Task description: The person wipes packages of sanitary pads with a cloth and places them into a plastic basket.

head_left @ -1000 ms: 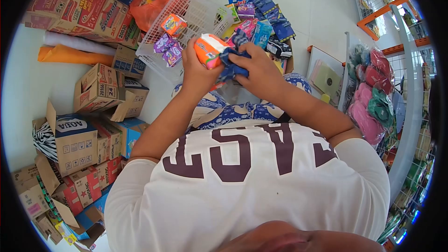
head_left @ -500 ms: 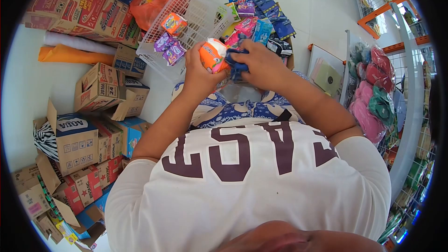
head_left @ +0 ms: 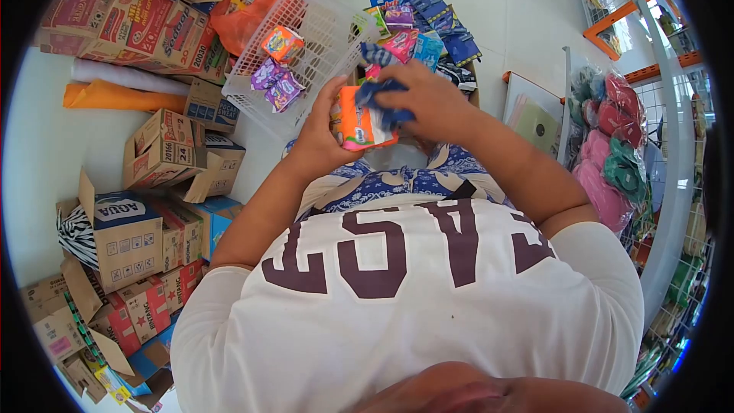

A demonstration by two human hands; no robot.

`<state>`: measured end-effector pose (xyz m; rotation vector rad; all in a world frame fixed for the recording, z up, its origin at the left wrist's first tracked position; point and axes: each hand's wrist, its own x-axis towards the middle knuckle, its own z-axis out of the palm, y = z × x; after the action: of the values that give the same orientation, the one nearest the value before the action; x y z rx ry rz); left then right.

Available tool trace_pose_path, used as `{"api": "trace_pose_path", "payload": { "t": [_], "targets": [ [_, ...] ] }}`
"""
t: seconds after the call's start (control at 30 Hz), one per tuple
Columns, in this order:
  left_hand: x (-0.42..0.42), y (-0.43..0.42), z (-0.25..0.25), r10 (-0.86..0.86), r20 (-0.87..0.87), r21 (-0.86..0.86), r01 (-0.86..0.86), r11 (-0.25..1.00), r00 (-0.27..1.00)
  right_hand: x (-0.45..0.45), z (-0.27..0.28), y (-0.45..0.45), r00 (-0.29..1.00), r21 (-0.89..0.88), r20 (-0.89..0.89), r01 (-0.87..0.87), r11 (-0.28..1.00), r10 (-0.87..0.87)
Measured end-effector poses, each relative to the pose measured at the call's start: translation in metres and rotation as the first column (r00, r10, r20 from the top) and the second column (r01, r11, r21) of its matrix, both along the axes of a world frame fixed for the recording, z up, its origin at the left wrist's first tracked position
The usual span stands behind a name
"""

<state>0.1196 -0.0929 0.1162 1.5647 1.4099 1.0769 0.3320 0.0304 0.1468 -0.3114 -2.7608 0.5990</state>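
My left hand (head_left: pixel 319 131) grips an orange plastic-wrapped packet (head_left: pixel 349 121) with white and green print, held above my lap. In my right hand (head_left: pixel 432 99) is a crumpled dark blue cloth (head_left: pixel 377 97), pressed against the packet's upper right side. The cloth and fingers hide part of the packet. Just beyond my left hand stands a white plastic basket (head_left: pixel 321 11); a smaller orange packet (head_left: pixel 282 43) and purple packets (head_left: pixel 277 84) are with it. Past my right hand, a pink packet (head_left: pixel 401 47) and a blue packet (head_left: pixel 429 50) lie among other packs in a carton.
Dark blue sachet strips (head_left: pixel 428 0) lie over the far side of the carton. An orange plastic bag (head_left: pixel 237 19) sits behind the basket. Cardboard boxes (head_left: pixel 126 241) are stacked along my left. On my right is a rack with bagged colourful goods (head_left: pixel 604 149).
The orange packet has turned and come slightly lower, showing more of its orange face. The blue cloth has shifted up and left across it with my right hand.
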Motion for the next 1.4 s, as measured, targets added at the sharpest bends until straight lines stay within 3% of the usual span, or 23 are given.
{"api": "trace_pose_path", "payload": {
  "t": [0.07,0.13,0.17,0.2,0.23,0.3,0.33,0.4,0.43,0.57,0.67,0.73,0.8,0.87,0.9,0.93,1.0,1.03,1.1,1.13,1.2,1.23,1.4],
  "targets": [
    [0.002,-0.004,0.005,-0.029,0.073,0.017,0.027,0.999,0.997,0.006,-0.019,0.014,0.949,0.073,0.010,0.314,0.947,-0.316],
    [0.006,-0.003,0.011,0.036,-0.029,-0.048,-0.037,0.998,0.999,0.007,-0.011,0.017,0.943,0.040,-0.078,0.326,0.945,-0.322],
    [0.004,0.000,0.007,0.045,-0.162,0.028,-0.041,0.999,0.986,0.010,-0.006,0.014,0.920,-0.013,-0.205,0.338,0.941,-0.334],
    [0.004,-0.001,0.008,0.051,-0.162,0.024,-0.048,0.999,0.985,0.009,0.001,0.009,0.879,-0.069,-0.327,0.343,0.937,-0.346],
    [0.003,0.000,0.010,0.060,-0.248,0.130,-0.028,0.991,0.967,0.007,0.006,0.007,0.879,-0.068,-0.330,0.340,0.938,-0.343],
    [0.003,0.004,0.019,0.070,-0.364,0.287,0.040,0.957,0.929,0.005,0.011,0.005,0.977,-0.064,-0.065,0.199,0.978,-0.203],
    [0.003,0.004,0.018,0.061,-0.362,0.285,0.048,0.957,0.930,0.008,0.010,0.008,0.975,-0.065,-0.061,0.208,0.976,-0.212],
    [-0.001,0.004,0.011,0.099,-0.630,0.359,0.176,0.916,0.770,0.010,0.010,0.021,0.976,-0.445,0.166,0.200,0.873,-0.138],
    [0.000,0.005,0.009,0.100,-0.629,0.360,0.174,0.917,0.771,0.012,0.019,0.021,0.954,-0.381,0.264,0.236,0.894,-0.139],
    [0.002,0.000,0.002,0.107,-0.670,0.386,0.222,0.895,0.734,0.013,-0.004,0.024,0.986,-0.388,0.149,0.131,0.912,-0.079],
    [0.006,0.003,0.002,0.127,-0.692,0.395,0.225,0.891,0.711,0.010,0.000,0.019,0.983,-0.586,0.180,0.091,0.805,0.020],
    [0.006,0.006,0.005,0.155,-0.702,0.407,0.213,0.888,0.695,0.004,0.005,0.005,0.989,-0.743,0.136,0.068,0.666,0.050],
    [0.004,0.010,0.008,0.179,-0.684,0.403,0.162,0.901,0.707,0.004,0.004,0.008,0.993,-0.691,0.116,0.053,0.721,0.039],
    [0.003,0.010,0.006,0.220,-0.609,0.418,0.073,0.906,0.762,0.008,-0.004,0.021,0.979,-0.666,0.111,0.203,0.718,-0.174],
    [0.002,0.010,0.004,0.259,-0.528,0.419,-0.017,0.908,0.809,0.008,-0.009,0.027,0.937,-0.704,0.185,0.337,0.625,-0.297],
    [0.002,0.009,0.003,0.261,-0.527,0.419,-0.020,0.908,0.809,0.009,-0.015,0.027,0.937,-0.703,0.186,0.337,0.626,-0.295],
    [0.001,0.006,0.001,0.223,-0.557,0.392,0.016,0.920,0.800,0.010,-0.019,0.024,0.869,-0.553,0.014,0.418,0.721,-0.494],
    [0.001,0.007,-0.002,0.223,-0.555,0.391,0.015,0.920,0.801,0.010,-0.018,0.018,0.869,-0.553,0.016,0.419,0.720,-0.494],
    [0.001,0.008,-0.006,0.174,-0.494,0.407,0.050,0.912,0.852,0.009,-0.015,0.003,0.960,-0.340,-0.173,0.150,0.928,-0.219],
    [0.000,0.007,-0.006,0.173,-0.493,0.407,0.051,0.912,0.853,0.010,-0.018,0.005,0.960,-0.340,-0.173,0.152,0.928,-0.220],
    [-0.003,0.006,-0.005,0.105,-0.585,0.397,0.171,0.902,0.804,0.011,-0.022,0.015,0.971,-0.430,0.101,0.240,0.870,-0.218],
    [-0.003,0.007,-0.004,0.108,-0.586,0.400,0.171,0.900,0.803,0.013,-0.015,0.017,0.962,-0.452,0.142,0.273,0.849,-0.234],
    [0.000,0.004,-0.005,0.120,-0.665,0.412,0.228,0.882,0.737,0.009,-0.020,0.010,0.960,-0.466,0.133,0.279,0.840,-0.245]
  ]
}}
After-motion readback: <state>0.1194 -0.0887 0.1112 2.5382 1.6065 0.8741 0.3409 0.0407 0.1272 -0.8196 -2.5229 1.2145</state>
